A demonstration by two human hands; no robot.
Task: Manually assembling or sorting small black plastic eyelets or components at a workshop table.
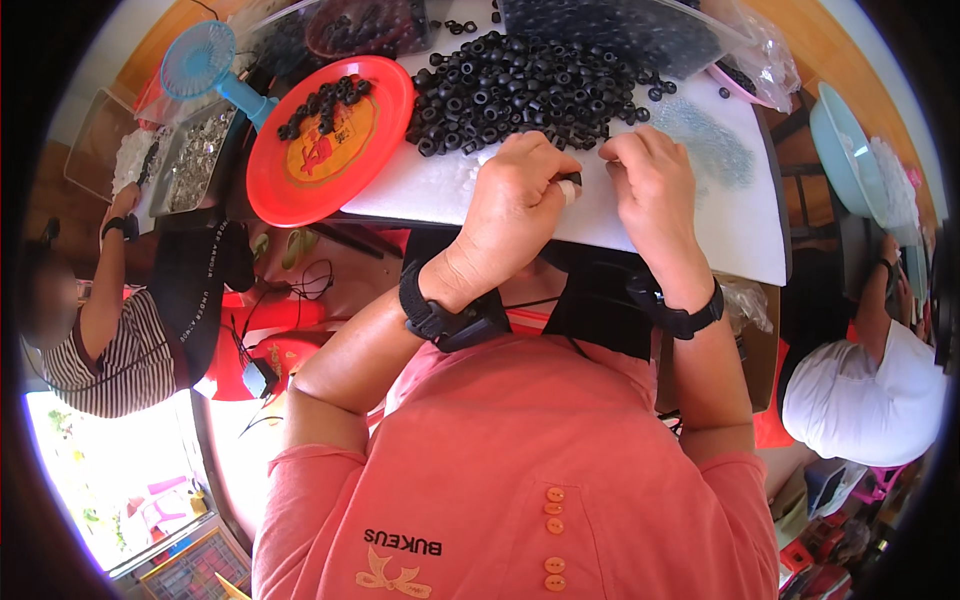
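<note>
In front of a big heap of small black ring-shaped pieces (520, 90), both my hands are raised over the near edge of a white-covered table (745, 235). My left hand (515, 205) is closed, pinching one small black piece (571, 177) between thumb and fingers. Something whitish shows just below that piece; whether it is tape or a part, I cannot tell. A short gap to the right, my right hand (655, 185) has its fingers bent down toward the thumb. What its fingertips hold, if anything, is hidden. Tiny clear beads (710, 140) lie scattered beyond it.
A red round tray (268, 185) with some black pieces sits left of the heap. Behind are clear plastic bins (610, 30) and a blue fan (200, 60). People work at left (120, 340) and right (860, 390). A blue basin (845, 150) stands far right.
</note>
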